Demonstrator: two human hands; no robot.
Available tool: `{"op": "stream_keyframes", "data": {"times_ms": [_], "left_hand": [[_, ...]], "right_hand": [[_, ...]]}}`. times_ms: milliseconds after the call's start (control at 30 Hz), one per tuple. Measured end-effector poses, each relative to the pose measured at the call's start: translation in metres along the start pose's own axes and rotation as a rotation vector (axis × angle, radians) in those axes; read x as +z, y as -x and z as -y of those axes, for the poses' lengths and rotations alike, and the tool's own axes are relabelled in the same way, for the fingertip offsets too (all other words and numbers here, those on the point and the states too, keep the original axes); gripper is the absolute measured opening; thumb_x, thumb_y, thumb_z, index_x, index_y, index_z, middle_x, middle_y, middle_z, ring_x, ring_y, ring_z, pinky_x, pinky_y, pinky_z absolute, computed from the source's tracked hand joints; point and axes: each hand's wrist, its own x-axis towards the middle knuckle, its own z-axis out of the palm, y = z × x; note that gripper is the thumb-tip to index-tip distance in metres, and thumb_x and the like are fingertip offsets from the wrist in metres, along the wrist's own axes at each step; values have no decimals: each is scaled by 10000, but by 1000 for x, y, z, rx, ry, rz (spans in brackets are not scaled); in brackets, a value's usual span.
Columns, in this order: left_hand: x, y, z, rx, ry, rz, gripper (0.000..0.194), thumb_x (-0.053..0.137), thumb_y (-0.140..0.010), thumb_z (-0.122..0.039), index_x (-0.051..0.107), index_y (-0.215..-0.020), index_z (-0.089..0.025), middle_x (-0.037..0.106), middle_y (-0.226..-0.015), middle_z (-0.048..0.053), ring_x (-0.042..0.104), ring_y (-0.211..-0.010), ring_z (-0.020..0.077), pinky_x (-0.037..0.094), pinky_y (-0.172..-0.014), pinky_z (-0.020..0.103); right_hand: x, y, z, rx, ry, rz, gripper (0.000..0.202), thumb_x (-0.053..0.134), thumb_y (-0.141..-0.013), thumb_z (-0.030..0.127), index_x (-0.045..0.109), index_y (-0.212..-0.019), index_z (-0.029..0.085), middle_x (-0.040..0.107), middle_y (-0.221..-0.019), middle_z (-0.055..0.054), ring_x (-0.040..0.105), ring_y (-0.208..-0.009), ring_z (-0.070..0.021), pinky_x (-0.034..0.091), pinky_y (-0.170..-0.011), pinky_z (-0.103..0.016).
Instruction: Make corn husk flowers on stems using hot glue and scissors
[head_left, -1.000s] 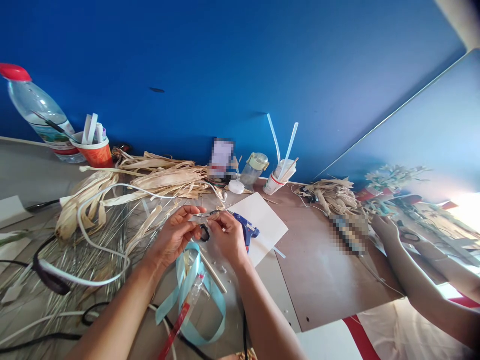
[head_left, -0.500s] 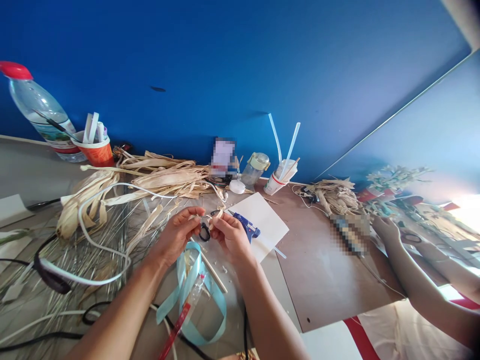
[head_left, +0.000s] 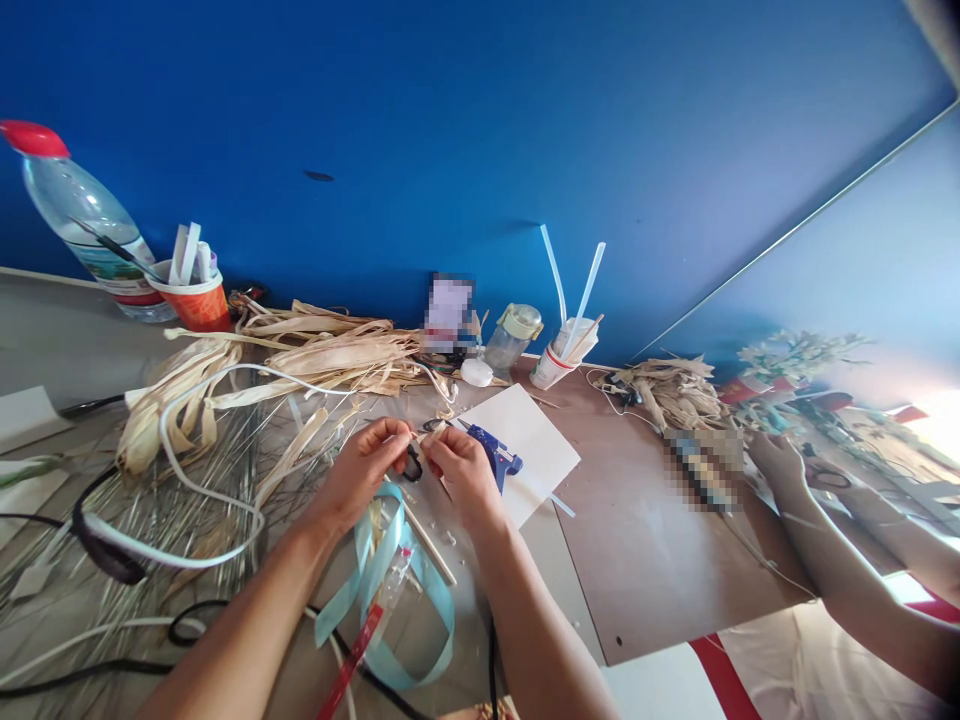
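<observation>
In the head view my left hand (head_left: 369,468) and my right hand (head_left: 466,468) meet fingertip to fingertip above the table. My right thumb and forefinger pinch a small pale piece of dried corn husk (head_left: 432,434). The left fingers are pinched as well, close to that piece; what lies between them is too small to make out. Black scissors handles (head_left: 412,464) show just below the fingertips. A blue glue gun (head_left: 495,452) lies beside my right hand on a white sheet (head_left: 536,455). Light blue ribbon (head_left: 442,610) loops between my forearms, under a red-ended clear packet (head_left: 367,635).
Dried husks (head_left: 330,355) are heaped at the back left, near a red paper cup (head_left: 196,305) and a water bottle (head_left: 90,230). A clear jar (head_left: 514,338) and a cup of glue sticks (head_left: 553,368) stand behind. White cable (head_left: 169,450) loops left. Another person's arms (head_left: 840,560) reach in at right.
My left fingertips have closed into a tighter pinch and come nearer to my right ones. The husk piece has dropped lower between the fingers. The view has shifted slightly.
</observation>
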Motion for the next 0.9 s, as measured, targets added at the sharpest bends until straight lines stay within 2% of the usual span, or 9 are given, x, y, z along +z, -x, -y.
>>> {"op": "stream_keyframes", "data": {"times_ms": [133, 367, 433, 533, 633, 733, 900], "left_hand": [[2, -1, 3, -45, -16, 25, 242, 689, -747, -353, 651, -911, -179, 594, -641, -26, 520, -562, 106, 387, -544, 221], [3, -1, 5, -31, 32, 37, 212, 702, -745, -358, 648, -857, -186, 609, -680, -10, 554, -602, 123, 432, -576, 242], [3, 0, 2, -1, 35, 18, 195, 704, -742, -349, 656, -839, -187, 602, -671, -11, 534, -589, 116, 428, -574, 240], [5, 1, -4, 12, -21, 0, 169, 677, -756, -341, 667, -835, -192, 584, -617, -17, 498, -554, 112, 411, -556, 239], [7, 1, -8, -41, -125, -24, 136, 653, -750, -316, 634, -760, -182, 585, -607, -18, 473, -514, 102, 383, -518, 237], [7, -2, -4, -33, -173, -52, 132, 657, -731, -291, 605, -763, -175, 577, -628, -30, 469, -515, 89, 372, -513, 228], [3, -4, 5, -23, -155, -14, 303, 673, -743, -327, 546, -977, -181, 614, -734, -22, 530, -587, 111, 414, -554, 248]], "right_hand": [[-1, 0, 1, 26, -76, 13, 204, 656, -670, 326, 547, -581, 178, 512, -527, 36, 395, -489, -86, 307, -484, -226], [4, 0, -6, 12, -63, 77, 206, 631, -687, 308, 530, -568, 174, 475, -485, 48, 366, -473, -79, 272, -490, -227], [3, 1, -5, -17, 13, 66, 211, 610, -712, 317, 527, -575, 179, 471, -497, 48, 366, -484, -86, 278, -495, -232], [-3, 1, -1, -106, 237, -85, 198, 583, -744, 305, 536, -591, 189, 488, -541, 43, 395, -520, -102, 312, -523, -241], [-8, 1, 4, -211, 446, -208, 162, 559, -760, 280, 565, -622, 196, 542, -612, 30, 457, -585, -125, 361, -579, -250], [-8, 3, 8, -315, 569, -180, 159, 544, -780, 262, 590, -643, 194, 581, -685, 8, 510, -647, -141, 388, -617, -257], [-6, 4, 8, -414, 681, -141, 188, 548, -791, 201, 566, -604, 194, 582, -676, -3, 536, -678, -150, 403, -652, -263]]}}
